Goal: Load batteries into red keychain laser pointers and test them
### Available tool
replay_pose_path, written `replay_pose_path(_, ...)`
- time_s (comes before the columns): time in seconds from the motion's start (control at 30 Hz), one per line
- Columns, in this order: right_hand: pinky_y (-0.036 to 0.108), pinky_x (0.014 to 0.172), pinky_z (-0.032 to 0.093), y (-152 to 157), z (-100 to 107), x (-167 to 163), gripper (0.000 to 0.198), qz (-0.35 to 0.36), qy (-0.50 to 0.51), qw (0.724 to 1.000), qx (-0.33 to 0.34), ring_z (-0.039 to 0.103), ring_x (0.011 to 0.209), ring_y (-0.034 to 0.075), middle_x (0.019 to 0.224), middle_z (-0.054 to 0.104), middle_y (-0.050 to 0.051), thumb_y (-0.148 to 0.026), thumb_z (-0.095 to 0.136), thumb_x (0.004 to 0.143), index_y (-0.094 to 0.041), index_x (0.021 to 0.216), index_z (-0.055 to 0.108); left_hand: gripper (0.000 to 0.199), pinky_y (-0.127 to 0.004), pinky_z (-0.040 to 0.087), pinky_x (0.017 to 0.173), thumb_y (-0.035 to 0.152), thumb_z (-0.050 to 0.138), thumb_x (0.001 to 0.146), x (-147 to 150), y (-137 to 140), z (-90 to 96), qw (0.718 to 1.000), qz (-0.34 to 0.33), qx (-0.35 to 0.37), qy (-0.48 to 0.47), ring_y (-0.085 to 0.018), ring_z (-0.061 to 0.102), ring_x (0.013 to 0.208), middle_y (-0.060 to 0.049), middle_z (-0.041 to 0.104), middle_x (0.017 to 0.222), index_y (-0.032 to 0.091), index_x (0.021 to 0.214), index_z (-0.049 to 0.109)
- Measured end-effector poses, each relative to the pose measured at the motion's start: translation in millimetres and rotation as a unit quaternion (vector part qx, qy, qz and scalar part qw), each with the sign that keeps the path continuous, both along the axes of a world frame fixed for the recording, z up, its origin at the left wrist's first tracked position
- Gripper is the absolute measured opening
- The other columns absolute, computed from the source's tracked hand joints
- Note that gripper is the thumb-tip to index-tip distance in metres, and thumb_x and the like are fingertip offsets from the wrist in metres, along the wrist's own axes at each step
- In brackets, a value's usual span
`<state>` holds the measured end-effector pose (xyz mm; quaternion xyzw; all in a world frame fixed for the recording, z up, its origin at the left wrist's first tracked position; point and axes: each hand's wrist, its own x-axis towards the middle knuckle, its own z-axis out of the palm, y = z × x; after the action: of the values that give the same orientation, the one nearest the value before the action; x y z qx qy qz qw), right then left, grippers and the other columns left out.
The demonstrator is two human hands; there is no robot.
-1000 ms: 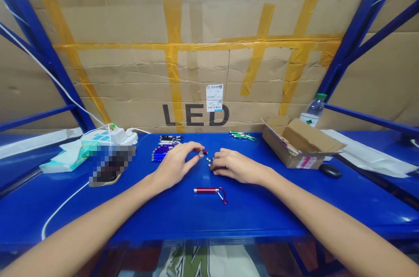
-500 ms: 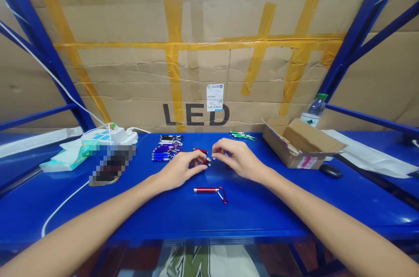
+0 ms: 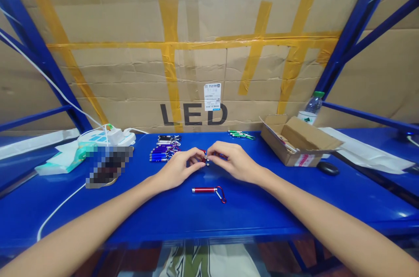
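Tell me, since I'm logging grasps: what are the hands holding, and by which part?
Both hands, left and right, pinch a small red metal keychain flashlight between their fingertips, one at each end; the exact parts gripped are hidden.

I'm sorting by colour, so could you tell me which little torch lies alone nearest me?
The red torch with the clip; the purple torches and green torches lie grouped farther back.

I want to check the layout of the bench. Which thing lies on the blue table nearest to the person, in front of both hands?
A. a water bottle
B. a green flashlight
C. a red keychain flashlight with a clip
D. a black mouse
C: the red keychain flashlight lies alone on the blue table, closer to the camera than the left hand and the right hand, which meet over a small part further back.
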<state>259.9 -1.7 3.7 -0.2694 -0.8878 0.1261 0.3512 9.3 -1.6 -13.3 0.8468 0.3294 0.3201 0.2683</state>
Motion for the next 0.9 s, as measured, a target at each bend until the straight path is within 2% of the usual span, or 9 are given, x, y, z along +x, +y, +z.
replay_pose_path(0.1, 0.032, 0.084, 0.049, 2.0, -1.2, 0.8, 0.015, -0.037, -0.02, 0.999, 0.005, 0.065, 0.092, 0.02, 0.105, 0.073, 0.006, -0.025, 0.054, 0.11, -0.021, 0.111, 0.068, 0.019, -0.031, 0.056, 0.085, 0.036, 0.065, 0.104, -1.7, 0.0, 3.0, 1.0, 0.004, 0.022, 0.009, -0.019, 0.074, 0.094, -0.002, 0.078, 0.11, 0.023, 0.118, 0.067)
replay_pose_path(0.17, 0.035, 0.088, 0.048, 3.3, -3.4, 1.9, 0.019, -0.033, -0.098, 0.994, 0.029, 0.064, 0.098, 0.023, 0.109, 0.073, 0.009, -0.022, 0.052, 0.11, -0.02, 0.117, 0.07, 0.018, -0.031, 0.056, 0.085, 0.036, 0.063, 0.104, -2.9, 0.4, 3.8, 0.999, 0.007, 0.029, 0.013, -0.019, 0.075, 0.096, -0.003, 0.078, 0.111, 0.023, 0.117, 0.066)
replay_pose_path(0.27, 0.038, 0.088, 0.046, 4.0, -7.7, 2.7, 0.027, -0.029, -0.221, 0.973, 0.062, 0.062, 0.098, 0.025, 0.111, 0.071, 0.011, -0.018, 0.051, 0.109, -0.021, 0.124, 0.073, 0.018, -0.031, 0.057, 0.084, 0.037, 0.063, 0.105, -3.7, 1.3, 2.8, 0.999, 0.017, 0.04, 0.017, -0.02, 0.075, 0.097, -0.003, 0.077, 0.111, 0.023, 0.116, 0.064)
replay_pose_path(0.4, 0.037, 0.086, 0.045, 3.7, -9.0, 2.1, 0.024, -0.025, -0.275, 0.959, 0.062, 0.063, 0.097, 0.025, 0.108, 0.072, 0.01, -0.016, 0.052, 0.109, -0.02, 0.114, 0.075, 0.02, -0.03, 0.057, 0.081, 0.038, 0.062, 0.105, -3.6, 2.4, 1.0, 0.998, 0.03, 0.046, 0.012, -0.019, 0.074, 0.093, -0.004, 0.078, 0.111, 0.023, 0.117, 0.062)
replay_pose_path(0.6, 0.033, 0.084, 0.046, 3.7, -3.6, 5.2, 0.008, -0.011, -0.253, 0.967, -0.01, 0.063, 0.095, 0.023, 0.101, 0.071, 0.007, -0.01, 0.066, 0.099, -0.018, 0.099, 0.068, 0.021, -0.031, 0.056, 0.077, 0.041, 0.063, 0.104, -3.4, 3.7, 0.0, 0.998, 0.046, 0.034, 0.026, -0.019, 0.072, 0.085, -0.003, 0.078, 0.105, 0.023, 0.115, 0.063)
replay_pose_path(0.7, 0.033, 0.084, 0.046, 5.3, -3.7, 7.7, 0.012, -0.008, -0.236, 0.971, -0.045, 0.06, 0.093, 0.023, 0.095, 0.07, 0.005, -0.009, 0.07, 0.094, -0.019, 0.094, 0.064, 0.022, -0.03, 0.056, 0.075, 0.042, 0.063, 0.103, -3.1, 4.4, -1.4, 0.998, 0.045, 0.022, 0.037, -0.019, 0.073, 0.085, -0.003, 0.078, 0.1, 0.023, 0.114, 0.065)
replay_pose_path(0.8, 0.033, 0.084, 0.046, 6.6, -3.8, 7.8, 0.009, -0.019, -0.184, 0.982, -0.023, 0.059, 0.093, 0.023, 0.096, 0.069, 0.005, -0.014, 0.067, 0.099, -0.02, 0.096, 0.062, 0.023, -0.03, 0.056, 0.074, 0.043, 0.064, 0.103, -3.0, 4.7, -2.7, 0.998, 0.043, 0.015, 0.043, -0.02, 0.074, 0.087, -0.003, 0.079, 0.1, 0.022, 0.114, 0.066)
replay_pose_path(0.9, 0.032, 0.083, 0.046, 5.2, -2.8, 5.1, 0.006, -0.04, -0.07, 0.997, 0.015, 0.059, 0.092, 0.021, 0.101, 0.066, 0.005, -0.022, 0.062, 0.106, -0.021, 0.1, 0.06, 0.024, -0.031, 0.056, 0.076, 0.042, 0.065, 0.102, -2.8, 3.9, -2.8, 0.998, 0.034, 0.008, 0.044, -0.021, 0.074, 0.089, -0.004, 0.079, 0.102, 0.022, 0.115, 0.067)
